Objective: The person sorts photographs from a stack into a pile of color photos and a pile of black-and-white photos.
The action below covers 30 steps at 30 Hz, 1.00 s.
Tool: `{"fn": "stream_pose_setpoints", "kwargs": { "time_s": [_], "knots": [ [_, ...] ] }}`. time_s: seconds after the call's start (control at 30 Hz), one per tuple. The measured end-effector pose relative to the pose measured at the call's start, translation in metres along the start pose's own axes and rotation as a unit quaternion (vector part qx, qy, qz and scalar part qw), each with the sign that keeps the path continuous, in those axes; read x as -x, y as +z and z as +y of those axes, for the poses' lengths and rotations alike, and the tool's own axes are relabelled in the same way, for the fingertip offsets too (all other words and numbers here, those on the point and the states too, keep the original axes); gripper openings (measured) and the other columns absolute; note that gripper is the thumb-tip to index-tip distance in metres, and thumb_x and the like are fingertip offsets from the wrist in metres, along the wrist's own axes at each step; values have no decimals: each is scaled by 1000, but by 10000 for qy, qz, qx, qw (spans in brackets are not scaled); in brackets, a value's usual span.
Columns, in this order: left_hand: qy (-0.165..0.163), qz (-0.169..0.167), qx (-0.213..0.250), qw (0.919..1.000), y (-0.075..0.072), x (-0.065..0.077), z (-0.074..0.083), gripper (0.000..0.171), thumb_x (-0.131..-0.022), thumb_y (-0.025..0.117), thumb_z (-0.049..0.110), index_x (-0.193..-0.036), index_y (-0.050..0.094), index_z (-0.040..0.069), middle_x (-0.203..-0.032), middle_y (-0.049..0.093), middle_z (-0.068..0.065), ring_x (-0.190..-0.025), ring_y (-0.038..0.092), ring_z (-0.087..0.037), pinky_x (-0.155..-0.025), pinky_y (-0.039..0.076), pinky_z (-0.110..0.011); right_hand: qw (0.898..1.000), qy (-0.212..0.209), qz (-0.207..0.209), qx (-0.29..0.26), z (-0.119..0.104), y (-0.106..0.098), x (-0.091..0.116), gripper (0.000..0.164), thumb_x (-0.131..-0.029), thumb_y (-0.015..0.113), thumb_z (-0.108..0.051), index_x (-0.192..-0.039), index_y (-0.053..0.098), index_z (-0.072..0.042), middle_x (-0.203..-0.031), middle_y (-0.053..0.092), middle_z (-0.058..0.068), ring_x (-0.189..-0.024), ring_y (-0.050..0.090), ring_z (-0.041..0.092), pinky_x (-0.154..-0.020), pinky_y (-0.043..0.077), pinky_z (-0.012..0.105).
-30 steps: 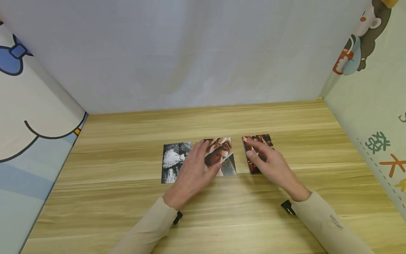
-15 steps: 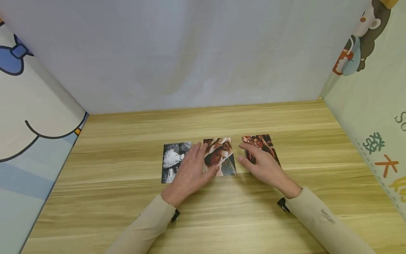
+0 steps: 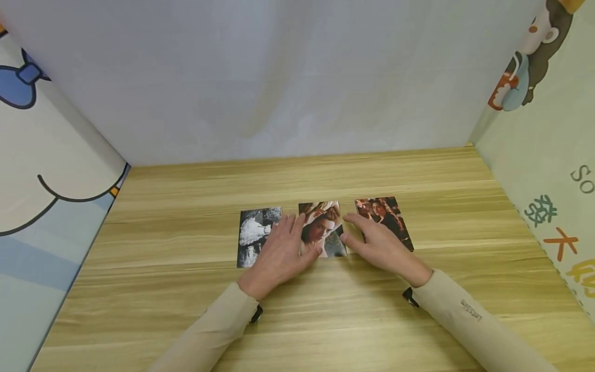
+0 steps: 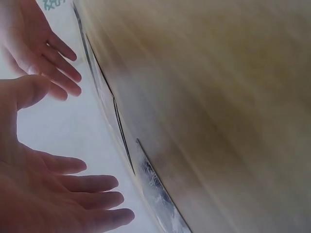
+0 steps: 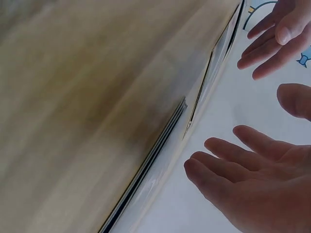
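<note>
Three photo cards lie in a row on the wooden table (image 3: 186, 305). At the left is a black-and-white card (image 3: 252, 232), partly covered by my left hand (image 3: 281, 254). The middle card (image 3: 323, 225) shows a face under raised arms. A dark reddish card (image 3: 388, 212) lies at the right, its lower left under my right hand (image 3: 381, 247). Edge-on in the right wrist view, that right card looks like a thin stack (image 5: 148, 162) of several layers. Both hands hover above the cards with fingers extended, holding nothing; the wrist views show gaps below them.
A pale wall (image 3: 297, 93) closes off the table's back edge. Cartoon-printed panels stand at the left (image 3: 60, 155) and right (image 3: 534, 155). Black straps (image 3: 409, 297) show at the cuffs of the light sleeves.
My right hand has moved left, off the right card toward the middle one, uncovering more of the right card. My left hand has barely shifted. The cards stay in place.
</note>
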<state>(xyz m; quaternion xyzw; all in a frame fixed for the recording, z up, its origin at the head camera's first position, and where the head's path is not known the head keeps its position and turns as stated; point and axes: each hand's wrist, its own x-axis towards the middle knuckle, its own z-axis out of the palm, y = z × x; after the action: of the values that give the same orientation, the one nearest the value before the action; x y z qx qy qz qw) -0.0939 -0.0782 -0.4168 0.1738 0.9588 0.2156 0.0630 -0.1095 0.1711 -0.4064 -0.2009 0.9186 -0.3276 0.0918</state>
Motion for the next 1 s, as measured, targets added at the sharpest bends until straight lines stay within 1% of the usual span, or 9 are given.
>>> {"fn": "stream_pose_setpoints", "kwargs": {
  "time_s": [0.23, 0.4, 0.57, 0.7, 0.83, 1.0],
  "knots": [
    [-24, -150, -201, 9997, 0, -2, 1, 88, -100, 61, 53, -159, 31, -4, -160, 32, -32, -150, 27, -49, -124, 21, -59, 9999, -7, -88, 136, -2, 3, -5, 61, -105, 60, -33, -151, 47, 3, -154, 48, 23, -139, 48, 44, -114, 39, 60],
    [-66, -238, -257, 9994, -1, -2, 1, 88, -99, 62, 54, -160, 31, -3, -160, 33, -31, -150, 27, -48, -123, 21, -60, 9996, -42, -142, 229, -4, 7, -10, 60, -104, 60, -35, -150, 49, 2, -153, 50, 22, -140, 47, 43, -115, 38, 60],
    [-84, -364, -293, 9989, 0, -2, 2, 89, -100, 61, 54, -160, 30, -3, -160, 33, -31, -151, 26, -48, -124, 20, -60, 9993, -50, -213, 297, -5, 8, -12, 57, -104, 60, -33, -149, 52, 1, -151, 52, 22, -139, 49, 42, -114, 40, 59],
    [-88, -451, -400, 9981, 1, -4, 3, 90, -99, 61, 55, -160, 29, -3, -160, 35, -30, -150, 28, -47, -123, 21, -61, 9990, 4, -310, 317, -6, 8, -14, 55, -104, 60, -31, -148, 52, 2, -150, 53, 22, -139, 49, 42, -114, 40, 59],
    [-99, -484, -384, 9980, 2, -6, 4, 91, -98, 63, 55, -160, 29, -3, -158, 38, -28, -149, 31, -47, -122, 23, -62, 9986, 106, -404, 335, -7, 8, -15, 55, -104, 60, -33, -147, 54, 1, -149, 54, 21, -138, 50, 41, -113, 41, 58],
    [-86, -524, -378, 9979, 2, -7, 6, 90, -99, 62, 54, -160, 30, -4, -158, 40, -28, -148, 33, -45, -122, 23, -62, 9984, 96, -446, 336, -6, 8, -17, 52, -105, 59, -33, -145, 56, 0, -147, 57, 20, -136, 53, 40, -111, 44, 58]
  ]
}}
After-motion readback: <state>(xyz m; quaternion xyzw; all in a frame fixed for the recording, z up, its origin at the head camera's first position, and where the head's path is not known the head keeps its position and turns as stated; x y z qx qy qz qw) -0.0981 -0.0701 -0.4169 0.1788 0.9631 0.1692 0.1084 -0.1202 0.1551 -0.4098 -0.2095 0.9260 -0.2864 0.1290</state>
